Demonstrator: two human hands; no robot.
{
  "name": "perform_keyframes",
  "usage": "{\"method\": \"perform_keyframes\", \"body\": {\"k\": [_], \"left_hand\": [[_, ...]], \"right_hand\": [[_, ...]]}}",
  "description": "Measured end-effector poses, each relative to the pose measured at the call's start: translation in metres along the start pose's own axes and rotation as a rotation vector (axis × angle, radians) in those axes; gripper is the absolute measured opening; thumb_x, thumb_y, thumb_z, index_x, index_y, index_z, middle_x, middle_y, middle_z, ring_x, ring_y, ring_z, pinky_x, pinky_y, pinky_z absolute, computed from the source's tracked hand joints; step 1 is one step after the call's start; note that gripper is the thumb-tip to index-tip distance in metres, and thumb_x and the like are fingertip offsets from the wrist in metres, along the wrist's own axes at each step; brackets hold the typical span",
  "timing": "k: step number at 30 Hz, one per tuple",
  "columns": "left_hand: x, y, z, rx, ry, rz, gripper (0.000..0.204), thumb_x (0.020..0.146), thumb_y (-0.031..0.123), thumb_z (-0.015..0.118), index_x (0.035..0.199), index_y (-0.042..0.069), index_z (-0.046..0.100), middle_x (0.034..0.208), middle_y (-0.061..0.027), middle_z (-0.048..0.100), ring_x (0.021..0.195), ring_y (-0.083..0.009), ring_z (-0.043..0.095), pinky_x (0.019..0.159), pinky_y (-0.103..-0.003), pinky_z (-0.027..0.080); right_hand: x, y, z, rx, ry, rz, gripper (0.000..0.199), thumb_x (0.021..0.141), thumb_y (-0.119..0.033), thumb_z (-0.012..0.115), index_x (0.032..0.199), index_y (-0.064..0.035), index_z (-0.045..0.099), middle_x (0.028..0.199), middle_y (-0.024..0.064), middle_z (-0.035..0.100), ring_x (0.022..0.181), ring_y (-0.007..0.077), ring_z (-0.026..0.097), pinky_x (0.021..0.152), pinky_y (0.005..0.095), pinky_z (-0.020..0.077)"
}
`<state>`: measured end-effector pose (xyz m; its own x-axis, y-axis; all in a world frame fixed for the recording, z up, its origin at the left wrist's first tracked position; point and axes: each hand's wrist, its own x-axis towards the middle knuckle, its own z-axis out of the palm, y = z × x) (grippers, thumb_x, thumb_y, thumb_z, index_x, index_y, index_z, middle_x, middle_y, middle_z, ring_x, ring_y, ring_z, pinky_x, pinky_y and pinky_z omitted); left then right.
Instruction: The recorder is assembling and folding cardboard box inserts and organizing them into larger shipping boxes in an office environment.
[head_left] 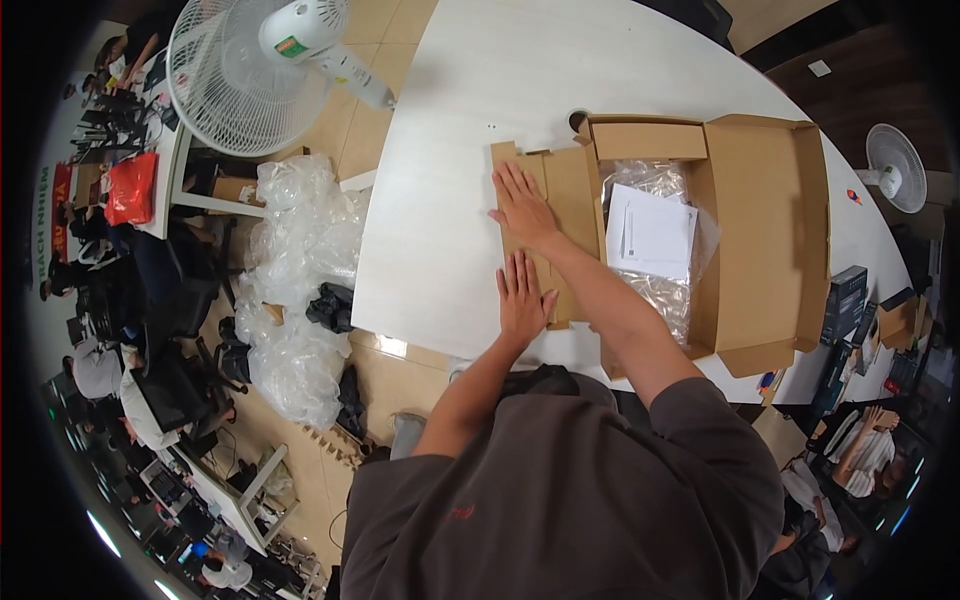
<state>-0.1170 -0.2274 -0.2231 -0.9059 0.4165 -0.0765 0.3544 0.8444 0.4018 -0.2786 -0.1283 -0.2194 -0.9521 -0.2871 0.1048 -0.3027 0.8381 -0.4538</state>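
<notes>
White and smooth, a large curved table (520, 90) fills the upper middle of the view from above, standing on a tan tiled floor. On it lies an open brown cardboard box (760, 200), flat and matte, its lid raised on the right and its side flaps folded out. Inside the box sits a crinkled clear plastic bag (655, 180) with a white sheet of paper (655, 235) on top.

At the box's left side a cardboard flap (560, 200) lies spread flat on the table. Both of the person's hands press on it, palms down, fingers straight and close together, holding nothing. The right hand (522, 208) rests farther up the flap, near its notched top edge. The left hand (522, 298) lies just below it, nearer the person, partly over the flap's edge and the table. The two hands are close but not touching. Both bare forearms come out of a loose dark brown shirt (560, 490).

To the left of the table, a heap of glossy, crumpled clear plastic wrap (295, 260) sits on the floor. Above it stands a white fan (250, 70) with a round wire cage. A second, smaller white fan (895, 165) stands at the far right. Other people sit at desks along the left edge and at the lower right, too small to make out clearly.
</notes>
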Motion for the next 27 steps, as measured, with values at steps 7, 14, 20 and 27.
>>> {"method": "perform_keyframes", "body": {"k": [7,14,20,27], "left_hand": [[0.003,0.0,0.001,0.015,-0.039,-0.029,0.076,0.096,0.047,0.043,0.14,-0.014,0.033,0.154,-0.0294,0.021,0.145,-0.0447,0.012,0.116,-0.059,0.009],[0.009,0.001,-0.008,-0.181,0.006,-0.124,0.069,0.096,0.041,0.043,0.145,-0.006,0.031,0.156,-0.0234,0.021,0.147,-0.039,0.014,0.116,-0.057,0.009],[0.023,0.001,-0.002,0.002,-0.015,-0.131,0.064,0.098,0.035,0.04,0.147,-0.004,0.03,0.157,-0.0193,0.021,0.147,-0.0372,0.013,0.116,-0.057,0.008],[0.025,0.003,-0.004,0.034,-0.017,-0.124,0.063,0.098,0.036,0.039,0.146,-0.004,0.031,0.157,-0.0186,0.022,0.147,-0.0374,0.013,0.116,-0.058,0.008]], "right_hand": [[-0.001,0.005,0.006,-0.054,-0.006,0.003,0.071,0.092,-0.045,0.053,0.144,0.0004,0.037,0.154,0.0156,0.031,0.144,0.0301,0.025,0.118,0.0449,0.0194],[0.002,0.006,0.002,-0.009,0.006,0.007,0.071,0.091,-0.046,0.055,0.143,0.0,0.039,0.152,0.0143,0.034,0.143,0.0298,0.027,0.117,0.0439,0.0202],[0.001,0.022,-0.012,0.356,0.025,-0.024,0.05,0.088,-0.02,0.065,0.132,-0.0011,0.052,0.146,0.0163,0.042,0.138,0.0326,0.034,0.113,0.0453,0.0283],[0.014,0.057,-0.038,0.172,0.445,0.245,0.033,0.084,0.002,0.055,0.116,-0.0014,0.06,0.119,0.0144,0.058,0.113,0.0324,0.053,0.098,0.0435,0.0435]]}}
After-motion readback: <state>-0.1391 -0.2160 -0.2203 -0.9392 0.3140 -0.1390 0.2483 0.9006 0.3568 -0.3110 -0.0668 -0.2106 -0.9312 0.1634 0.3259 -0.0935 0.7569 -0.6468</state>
